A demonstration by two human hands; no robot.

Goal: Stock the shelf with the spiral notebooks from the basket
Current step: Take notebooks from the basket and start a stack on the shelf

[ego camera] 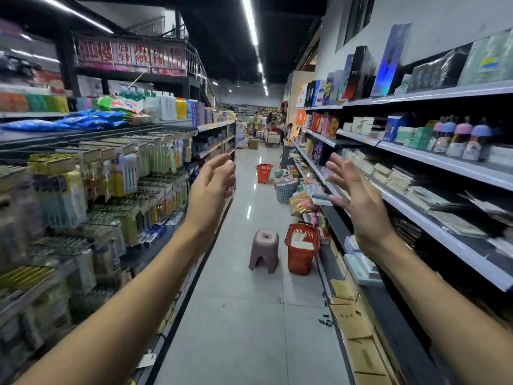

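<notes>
Head view: store aisle, both arms stretched forward at chest height. Left hand (212,184) empty, fingers loosely curved, holding nothing. Right hand (358,195) empty too, fingers spread wide, palm turned inward. The 2 hands are well apart, touching nothing.

Task thing: red basket (301,252) stands on the floor (249,315) ahead, against the base of the right-side shelving, just beside a mauve plastic stool (263,250). White and pale items show inside the basket, likely the spiral notebooks (301,241), but too small to confirm spirals or count them.

Target looks like the right shelf (433,207), where flat notebook-like stacks already lie in rows; blur stops a count.

Progress, judged: nothing in hand, basket appears still loaded, person stands well short of it. Task looks barely begun or between trips; left to do is walk up, pick from the basket, place on the shelf.

Counts: 2 hands, 1 stool, 2 red baskets (second red basket (264,173) farther down the aisle), 1 grey laundry-style basket (286,190) beyond, brown cartons (352,323) along the bottom right, number unclear.
</notes>
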